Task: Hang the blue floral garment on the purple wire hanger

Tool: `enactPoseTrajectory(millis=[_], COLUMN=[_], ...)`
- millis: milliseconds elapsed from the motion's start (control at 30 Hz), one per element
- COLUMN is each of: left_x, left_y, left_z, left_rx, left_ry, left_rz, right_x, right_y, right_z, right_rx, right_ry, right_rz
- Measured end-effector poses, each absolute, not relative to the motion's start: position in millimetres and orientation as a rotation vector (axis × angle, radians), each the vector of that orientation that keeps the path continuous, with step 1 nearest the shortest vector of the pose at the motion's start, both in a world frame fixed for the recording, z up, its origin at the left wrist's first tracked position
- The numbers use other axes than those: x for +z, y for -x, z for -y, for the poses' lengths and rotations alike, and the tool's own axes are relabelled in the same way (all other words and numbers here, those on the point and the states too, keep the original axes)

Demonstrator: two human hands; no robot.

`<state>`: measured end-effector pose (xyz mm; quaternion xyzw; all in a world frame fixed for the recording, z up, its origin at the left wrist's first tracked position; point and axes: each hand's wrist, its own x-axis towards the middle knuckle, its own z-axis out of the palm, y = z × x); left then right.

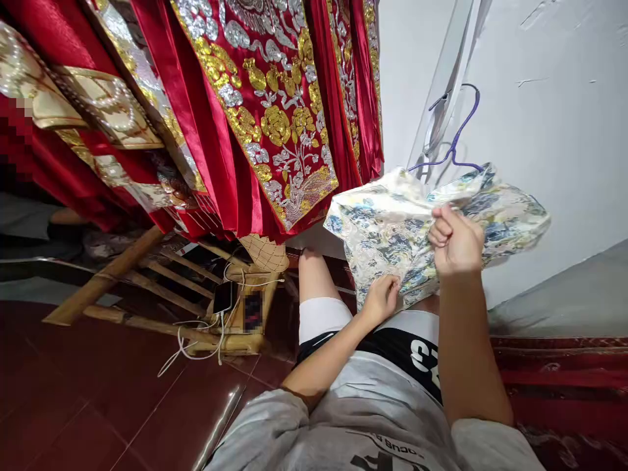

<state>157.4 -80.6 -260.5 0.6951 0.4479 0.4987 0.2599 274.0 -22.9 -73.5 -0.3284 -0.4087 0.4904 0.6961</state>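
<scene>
A short-sleeved floral top (377, 222) in cream, blue and yellow hangs in front of me on a purple wire hanger (456, 140). My right hand (457, 239) is closed on the front of the top, just below its neckline. Lower down, my left hand (383, 297) pinches the fabric near the hem. The hanger's hook sits by a white metal strip (444, 91) on the wall. Folds of cloth hide part of the hanger.
Red satin garments (279, 118) with gold and silver sequins hang at upper left. Below them stands a bamboo chair (127, 317), with a phone (223, 297) and white cables (184, 347) on it. A white wall (549, 131) rises at right.
</scene>
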Motion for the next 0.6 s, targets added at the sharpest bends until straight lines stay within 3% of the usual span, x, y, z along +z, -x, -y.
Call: enactPoseTrajectory(millis=[200,400,600], left_x=[-236.1,-112.7,-40.5], left_y=[-133.6,-124.4,-132.3], left_z=[73.6,42.3,22.2], left_rx=[1.261,1.834,1.832], left_ry=[-1.907,-1.938,-2.359], left_rz=[-1.140,-0.886,-0.800], right_x=[-47.9,-54.2,-60.8], right_y=[-257.6,-249.6,-254.7], right_z=[36.0,48.8,36.2], right_rx=[0.963,0.894,0.734], right_ry=[0.670,0.708,0.773], right_rz=[0.984,1.070,1.174])
